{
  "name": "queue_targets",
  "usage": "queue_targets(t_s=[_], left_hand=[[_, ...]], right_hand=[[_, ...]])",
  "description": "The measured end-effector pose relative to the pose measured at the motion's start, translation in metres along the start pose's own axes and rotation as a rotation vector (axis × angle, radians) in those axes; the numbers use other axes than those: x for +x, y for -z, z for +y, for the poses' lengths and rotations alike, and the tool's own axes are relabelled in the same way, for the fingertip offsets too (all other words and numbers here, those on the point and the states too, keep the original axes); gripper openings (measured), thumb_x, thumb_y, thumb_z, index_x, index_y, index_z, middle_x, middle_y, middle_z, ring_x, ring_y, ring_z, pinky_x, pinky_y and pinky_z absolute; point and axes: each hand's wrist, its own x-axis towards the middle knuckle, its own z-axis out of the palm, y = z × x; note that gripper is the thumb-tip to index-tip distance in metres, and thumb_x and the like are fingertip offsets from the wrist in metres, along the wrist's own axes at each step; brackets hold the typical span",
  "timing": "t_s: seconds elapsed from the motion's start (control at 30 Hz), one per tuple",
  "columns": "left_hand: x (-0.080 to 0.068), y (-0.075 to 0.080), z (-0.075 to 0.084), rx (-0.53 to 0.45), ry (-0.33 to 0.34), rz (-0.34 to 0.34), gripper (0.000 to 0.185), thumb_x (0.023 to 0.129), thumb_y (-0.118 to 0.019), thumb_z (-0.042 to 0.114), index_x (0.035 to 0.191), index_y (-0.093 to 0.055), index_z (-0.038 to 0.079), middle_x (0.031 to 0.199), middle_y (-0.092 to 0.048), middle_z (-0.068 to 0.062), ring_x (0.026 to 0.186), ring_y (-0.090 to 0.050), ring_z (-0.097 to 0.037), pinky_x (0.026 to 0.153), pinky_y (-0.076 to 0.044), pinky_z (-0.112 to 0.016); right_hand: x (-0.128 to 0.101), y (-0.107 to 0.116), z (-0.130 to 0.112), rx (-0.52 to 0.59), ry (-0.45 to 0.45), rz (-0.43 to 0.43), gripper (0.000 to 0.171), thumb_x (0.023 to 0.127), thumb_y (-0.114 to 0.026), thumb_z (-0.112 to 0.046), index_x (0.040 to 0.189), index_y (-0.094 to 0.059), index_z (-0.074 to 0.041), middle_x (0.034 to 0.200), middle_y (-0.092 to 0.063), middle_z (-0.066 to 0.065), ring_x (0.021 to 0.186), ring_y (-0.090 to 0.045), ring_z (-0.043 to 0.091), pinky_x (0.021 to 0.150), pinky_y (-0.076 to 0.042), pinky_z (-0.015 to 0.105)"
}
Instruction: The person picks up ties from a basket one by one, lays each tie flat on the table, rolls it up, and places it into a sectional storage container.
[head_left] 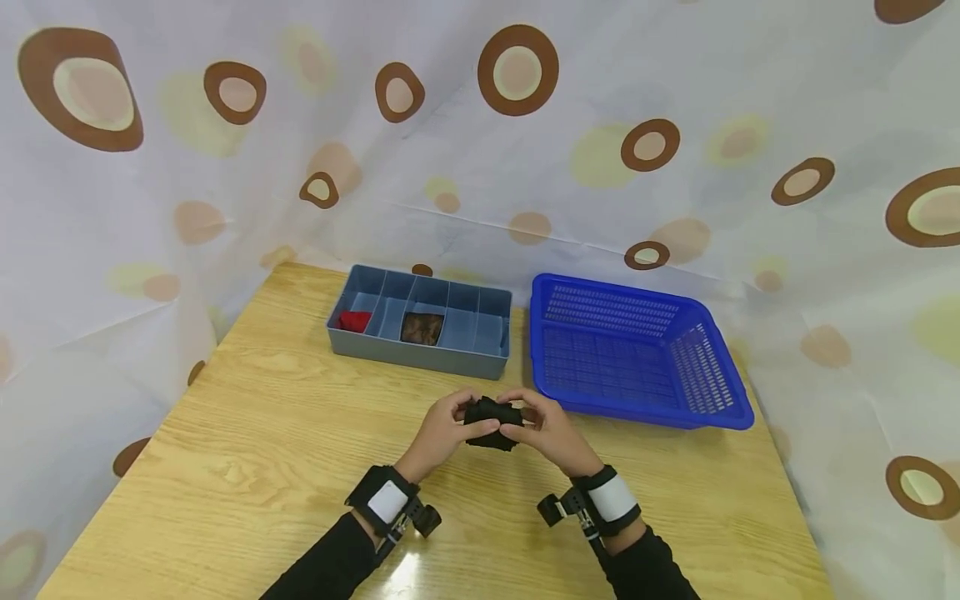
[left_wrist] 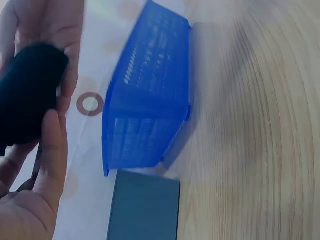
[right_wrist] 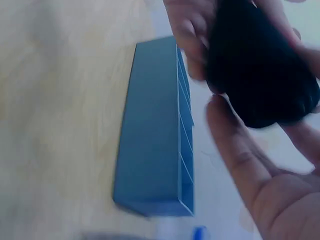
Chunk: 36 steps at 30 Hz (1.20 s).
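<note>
Both hands hold a rolled-up bundle of black fabric between them, above the table in front of the divided box. My left hand grips its left end, with the thumb across the near side and the fingers behind. At the right end, my right hand pinches it the same way, and the two thumb tips come close together. In the left wrist view the black bundle looks thick and rounded. The right wrist view shows its folded end above the right thumb; fine detail is dark and blurred.
Behind the hands stands a grey-blue divided box. A red cloth lies in its leftmost compartment and a brown patterned folded item in the middle one. A blue plastic basket stands to its right, near a patterned curtain.
</note>
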Motion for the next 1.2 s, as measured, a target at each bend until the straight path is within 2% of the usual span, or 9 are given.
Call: queue_targets(t_s=[0.1, 0.23, 0.33, 0.5, 0.6, 0.7, 0.87, 1.0, 1.2], left_hand=[[0.001, 0.004, -0.001, 0.096, -0.016, -0.003, 0.021, 0.085, -0.069, 0.025, 0.095, -0.06, 0.008, 0.098, -0.061, -0.011, 0.089, -0.06, -0.017, 0.073, -0.048, -0.03], [0.001, 0.01, -0.003, 0.212, -0.068, -0.016, 0.02, 0.084, -0.07, 0.026, 0.096, -0.062, 0.012, 0.099, -0.064, -0.006, 0.096, -0.058, -0.02, 0.08, -0.049, -0.035], [0.002, 0.013, -0.005, 0.264, -0.087, -0.03, 0.023, 0.085, -0.069, 0.025, 0.101, -0.061, 0.011, 0.103, -0.063, -0.007, 0.095, -0.059, -0.02, 0.077, -0.05, -0.033], [0.006, 0.019, -0.005, 0.287, -0.049, 0.0, 0.034, 0.088, -0.066, 0.025, 0.116, -0.057, 0.009, 0.115, -0.06, -0.01, 0.102, -0.059, -0.023, 0.078, -0.051, -0.028], [0.01, 0.024, -0.005, 0.278, -0.051, 0.046, 0.037, 0.088, -0.066, 0.021, 0.12, -0.053, 0.008, 0.119, -0.058, -0.012, 0.106, -0.057, -0.025, 0.082, -0.052, -0.032], [0.014, 0.03, -0.005, 0.246, -0.067, 0.093, 0.043, 0.087, -0.066, 0.017, 0.124, -0.047, 0.007, 0.121, -0.058, -0.013, 0.11, -0.056, -0.027, 0.088, -0.05, -0.039], [0.016, 0.036, -0.013, 0.173, -0.078, 0.132, 0.052, 0.088, -0.065, 0.02, 0.131, -0.038, 0.007, 0.121, -0.06, -0.013, 0.114, -0.056, -0.029, 0.097, -0.045, -0.045], [0.015, 0.041, -0.02, 0.185, -0.087, 0.199, 0.048, 0.091, -0.061, 0.022, 0.132, -0.041, 0.008, 0.127, -0.054, -0.014, 0.12, -0.051, -0.03, 0.103, -0.041, -0.045], [0.02, 0.06, -0.03, 0.486, -0.133, 0.376, 0.04, 0.088, -0.063, 0.008, 0.126, -0.052, 0.003, 0.132, -0.047, -0.018, 0.127, -0.041, -0.036, 0.105, -0.036, -0.05]], right_hand=[[0.007, 0.005, -0.001, -0.128, 0.016, -0.06, 0.032, 0.087, -0.066, -0.01, 0.115, -0.056, 0.0, 0.117, -0.057, 0.021, 0.109, -0.06, 0.035, 0.081, -0.054, 0.029], [0.019, 0.001, -0.005, -0.355, 0.012, -0.082, 0.028, 0.079, -0.075, -0.01, 0.102, -0.059, -0.006, 0.103, -0.062, 0.011, 0.1, -0.063, 0.028, 0.078, -0.054, 0.03], [0.028, -0.004, -0.009, -0.545, 0.01, -0.05, 0.03, 0.073, -0.079, -0.01, 0.096, -0.06, -0.011, 0.097, -0.065, 0.006, 0.093, -0.062, 0.021, 0.075, -0.053, 0.032], [0.044, -0.007, -0.019, -0.77, -0.006, -0.054, 0.043, 0.072, -0.08, -0.014, 0.11, -0.061, -0.01, 0.104, -0.067, 0.008, 0.093, -0.057, 0.022, 0.072, -0.051, 0.034], [0.06, -0.003, -0.027, -0.838, 0.009, -0.153, 0.047, 0.076, -0.077, -0.015, 0.119, -0.062, -0.006, 0.107, -0.068, 0.011, 0.093, -0.061, 0.024, 0.073, -0.053, 0.034], [0.077, 0.003, -0.032, -0.867, 0.034, -0.254, 0.042, 0.078, -0.074, -0.015, 0.117, -0.064, -0.004, 0.106, -0.069, 0.01, 0.092, -0.065, 0.023, 0.076, -0.054, 0.034], [0.098, 0.01, -0.032, -0.83, 0.032, -0.334, 0.041, 0.078, -0.073, -0.018, 0.115, -0.065, -0.004, 0.098, -0.071, 0.008, 0.081, -0.066, 0.016, 0.07, -0.053, 0.027], [0.115, 0.021, -0.032, -0.858, 0.026, -0.268, 0.043, 0.076, -0.074, -0.022, 0.114, -0.066, -0.003, 0.1, -0.07, 0.01, 0.087, -0.062, 0.02, 0.075, -0.052, 0.031], [0.16, 0.056, -0.039, -1.027, 0.0, -0.058, 0.046, 0.077, -0.074, -0.026, 0.117, -0.065, -0.005, 0.106, -0.068, 0.015, 0.108, -0.052, 0.035, 0.095, -0.041, 0.051]])
